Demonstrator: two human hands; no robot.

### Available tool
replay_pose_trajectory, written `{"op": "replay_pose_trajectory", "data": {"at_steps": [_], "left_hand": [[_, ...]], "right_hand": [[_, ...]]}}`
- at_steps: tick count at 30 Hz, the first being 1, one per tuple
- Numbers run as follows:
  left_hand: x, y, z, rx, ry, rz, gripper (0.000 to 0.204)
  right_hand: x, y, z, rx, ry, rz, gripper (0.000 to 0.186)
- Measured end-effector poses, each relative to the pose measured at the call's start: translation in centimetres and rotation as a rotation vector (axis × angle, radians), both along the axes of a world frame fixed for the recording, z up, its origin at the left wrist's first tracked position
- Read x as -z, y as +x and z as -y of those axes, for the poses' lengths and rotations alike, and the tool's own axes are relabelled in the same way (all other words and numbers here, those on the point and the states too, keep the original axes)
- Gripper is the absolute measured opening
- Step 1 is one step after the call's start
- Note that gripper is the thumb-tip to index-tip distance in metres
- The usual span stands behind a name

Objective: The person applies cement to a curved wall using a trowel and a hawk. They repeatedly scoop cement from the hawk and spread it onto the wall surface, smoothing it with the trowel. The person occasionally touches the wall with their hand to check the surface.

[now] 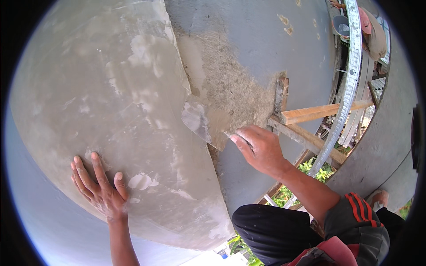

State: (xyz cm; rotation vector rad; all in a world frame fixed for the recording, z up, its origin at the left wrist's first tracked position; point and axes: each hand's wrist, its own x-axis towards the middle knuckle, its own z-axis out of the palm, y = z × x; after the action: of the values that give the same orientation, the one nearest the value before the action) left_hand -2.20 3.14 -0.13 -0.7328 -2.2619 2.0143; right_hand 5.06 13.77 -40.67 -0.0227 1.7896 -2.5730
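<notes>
At lower left, the left hand rests with fingers spread on the grey plaster coat, while right of centre the right hand has its fingers closed around a plastering trowel, blade mid-frame at the coat's edge.

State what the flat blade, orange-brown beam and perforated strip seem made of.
Flat blade: perhaps smooth metal, given its crisp edge; smearing leaves that open.
Orange-brown beam: apparently bare wood, by colour and squared sides.
Perforated strip: probably unpainted metal, by silvery sheen and holes.
</notes>
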Motion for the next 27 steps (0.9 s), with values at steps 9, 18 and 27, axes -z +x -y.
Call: {"op": "replay_pose_trajectory", "data": {"at_steps": [9, 18, 27], "left_hand": [[-0.2, -0.1, 0.2, -0.005, 0.003, 0.016, 0.068], [-0.1, 0.0, 0.1, -0.009, -0.002, 0.007, 0.067], [0.0, -0.1, 0.1, 0.0, 0.004, 0.015, 0.067]], "right_hand": [[-1.0, 3.8, -0.6, -0.149, 0.109, -0.132, 0.018], [-0.3, 3.5, -0.5, -0.057, 0.15, -0.046, 0.018], [-0.3, 2.5, 0.1, -0.069, 0.173, -0.048, 0.014]]}}
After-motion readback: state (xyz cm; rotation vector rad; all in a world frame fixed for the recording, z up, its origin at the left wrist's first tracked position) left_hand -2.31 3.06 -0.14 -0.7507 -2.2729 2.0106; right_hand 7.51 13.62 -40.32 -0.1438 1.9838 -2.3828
